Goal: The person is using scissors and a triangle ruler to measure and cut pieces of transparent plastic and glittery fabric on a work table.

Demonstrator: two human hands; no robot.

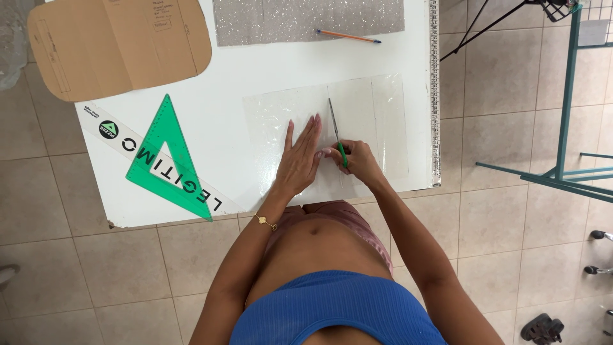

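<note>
Your left hand (pixel 300 156) lies flat on the clear plastic sheet (pixel 332 131); right hand (pixel 357 160) grips green-handled scissors (pixel 336 131), cut roughly halfway up.

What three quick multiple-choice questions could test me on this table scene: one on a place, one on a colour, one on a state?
1. Where does the pencil lie? A on the glittery fabric's edge; B on the floor; C on the cardboard.
2. What colour is the set square? A red; B green; C blue.
3. How is the left hand? A fisted; B lifted; C flat on the clear sheet.

A: pencil crosses the glittery fabric.
B: set square is green.
C: left hand presses the clear sheet; right hand holds scissors.
</note>
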